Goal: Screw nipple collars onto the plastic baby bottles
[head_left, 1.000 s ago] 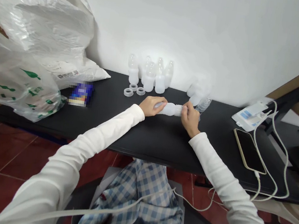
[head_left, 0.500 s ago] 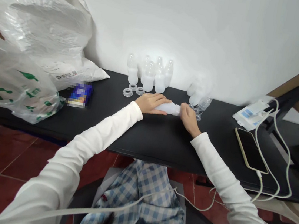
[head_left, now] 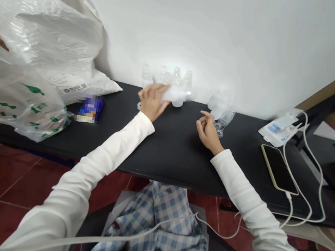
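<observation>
Black tabletop (head_left: 171,143) under a white wall. The left hand (head_left: 152,102) grips a milky bottle (head_left: 174,95) from its near end, fingers wrapped around it, and holds it above the table's back edge. Its long axis runs nearly level, pointing right, though motion blur hides its far end. Behind it, upright bottles (head_left: 165,75) are partly screened. The right hand (head_left: 206,133) is empty, fingers loosely curled, just beside a clear bottle (head_left: 225,119).
</observation>
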### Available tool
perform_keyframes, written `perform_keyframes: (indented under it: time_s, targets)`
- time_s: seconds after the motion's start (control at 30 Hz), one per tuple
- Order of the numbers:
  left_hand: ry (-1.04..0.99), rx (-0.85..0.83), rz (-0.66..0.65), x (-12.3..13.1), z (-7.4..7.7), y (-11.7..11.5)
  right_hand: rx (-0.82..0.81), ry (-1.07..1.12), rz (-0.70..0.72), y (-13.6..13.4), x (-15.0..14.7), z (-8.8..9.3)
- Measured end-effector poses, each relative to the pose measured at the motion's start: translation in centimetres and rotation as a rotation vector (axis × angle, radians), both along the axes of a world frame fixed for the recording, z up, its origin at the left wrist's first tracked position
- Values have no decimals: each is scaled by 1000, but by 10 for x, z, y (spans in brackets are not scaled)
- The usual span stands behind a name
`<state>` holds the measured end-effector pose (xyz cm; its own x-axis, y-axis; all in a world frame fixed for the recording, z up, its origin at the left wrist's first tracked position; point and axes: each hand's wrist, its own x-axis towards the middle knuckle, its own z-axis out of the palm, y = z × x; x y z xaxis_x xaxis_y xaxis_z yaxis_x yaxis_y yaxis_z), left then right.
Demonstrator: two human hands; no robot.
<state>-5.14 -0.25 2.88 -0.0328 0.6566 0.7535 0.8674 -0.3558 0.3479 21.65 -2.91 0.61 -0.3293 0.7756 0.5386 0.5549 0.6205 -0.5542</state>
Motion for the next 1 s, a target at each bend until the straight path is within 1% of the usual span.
perform_keyframes:
  time_s: [0.1, 0.2, 0.27, 0.3, 0.37, 0.43, 0.57, 0.63, 0.7, 0.77, 0.83, 0.9, 1.0]
  targets:
    - [-312, -47, 288, -23, 8, 8, 73, -212, -100, 0, -1, 2]
    - [-562, -128, 547, -48, 7, 20, 124, -474, -246, -2, -2, 6]
    - [-682, -233, 658, -61, 2, 27, 97, -606, -340, -4, -3, 7]
    - [-720, -280, 682, -66, -1, 29, 74, -655, -383, -6, -4, 7]
    - [-743, -338, 678, -70, -5, 32, 28, -711, -470, -9, -5, 7]
    - [-713, -357, 629, -69, -8, 33, -14, -725, -548, -13, -7, 9]
    - [-645, -396, 513, -60, -11, 32, -110, -706, -677, -19, -7, 15]
    - [-636, -401, 491, -54, -13, 31, -140, -694, -728, -19, -4, 17]
    - [-633, -367, 525, -48, -15, 28, -123, -679, -751, -19, 0, 16]
    - [-602, -294, 579, -41, -15, 23, -73, -654, -753, -16, 6, 12]
    - [-534, -226, 584, -32, -16, 16, -35, -631, -752, -12, 11, 6]
    - [-462, -206, 531, -22, -16, 10, -26, -623, -766, -8, 16, 1]
    - [-373, -249, 409, -7, -21, 2, 7, -600, -783, -2, 22, -8]
